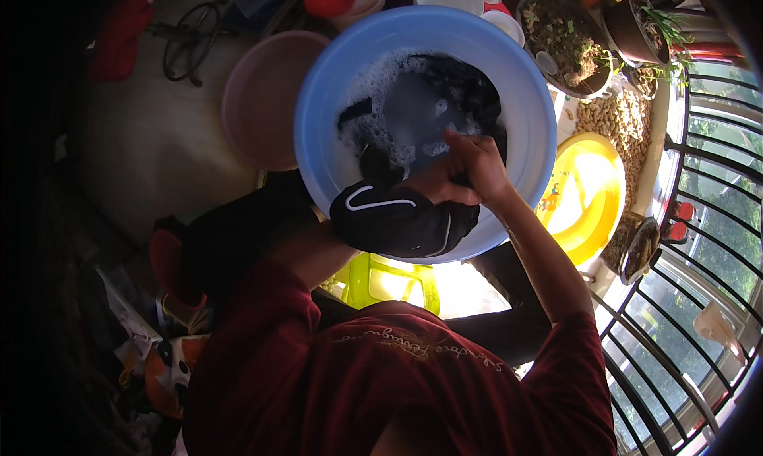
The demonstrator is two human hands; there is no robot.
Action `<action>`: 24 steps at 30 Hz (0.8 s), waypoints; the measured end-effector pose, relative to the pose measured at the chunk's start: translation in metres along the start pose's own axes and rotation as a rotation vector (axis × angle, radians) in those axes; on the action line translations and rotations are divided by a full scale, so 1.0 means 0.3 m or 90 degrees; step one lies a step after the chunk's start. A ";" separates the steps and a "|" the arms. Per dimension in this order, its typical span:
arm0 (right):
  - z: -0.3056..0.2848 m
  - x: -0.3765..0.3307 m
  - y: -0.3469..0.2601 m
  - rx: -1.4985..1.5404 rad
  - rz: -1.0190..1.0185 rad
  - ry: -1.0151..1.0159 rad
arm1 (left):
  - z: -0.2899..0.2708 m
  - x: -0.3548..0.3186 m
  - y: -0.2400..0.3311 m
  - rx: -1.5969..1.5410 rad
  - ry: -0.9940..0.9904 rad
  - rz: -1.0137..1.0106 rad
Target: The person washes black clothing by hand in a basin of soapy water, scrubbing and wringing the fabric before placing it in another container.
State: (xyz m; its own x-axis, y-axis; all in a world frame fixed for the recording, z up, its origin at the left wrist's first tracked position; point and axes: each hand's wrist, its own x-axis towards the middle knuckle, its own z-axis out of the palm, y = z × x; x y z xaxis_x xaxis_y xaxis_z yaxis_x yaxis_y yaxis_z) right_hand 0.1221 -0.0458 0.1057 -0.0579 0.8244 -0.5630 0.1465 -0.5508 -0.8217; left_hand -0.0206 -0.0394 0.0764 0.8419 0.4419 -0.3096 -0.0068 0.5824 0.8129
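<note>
Bring the black cloth point(397, 224) in over the blue basin point(528, 130), upper middle of the frame; it sits at the basin's lower edge, where drips could fall outside. Rub gently, since wet cloth may slip. Your left hand point(429, 183) pokes out past it, and your right hand point(481, 164) meets it, fingers bent. I can't tell if either hand grips.
</note>
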 end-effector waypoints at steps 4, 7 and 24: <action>-0.016 -0.001 0.007 0.254 -0.001 -0.127 | -0.059 0.026 -0.006 0.157 0.058 -0.035; -0.042 -0.051 -0.075 -0.303 -0.233 -0.123 | -0.058 -0.010 0.071 0.177 0.032 0.096; -0.004 -0.054 -0.423 -0.283 -0.292 -0.577 | -0.081 0.068 0.134 0.572 -0.105 -0.137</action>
State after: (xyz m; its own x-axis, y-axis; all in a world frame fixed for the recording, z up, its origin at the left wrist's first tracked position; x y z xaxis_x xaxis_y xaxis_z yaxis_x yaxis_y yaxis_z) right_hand 0.1056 0.0109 0.2191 -0.8721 0.4376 -0.2192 0.2565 0.0272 -0.9662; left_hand -0.0167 0.0096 0.0909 0.8430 0.2432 -0.4799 0.5193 -0.1348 0.8439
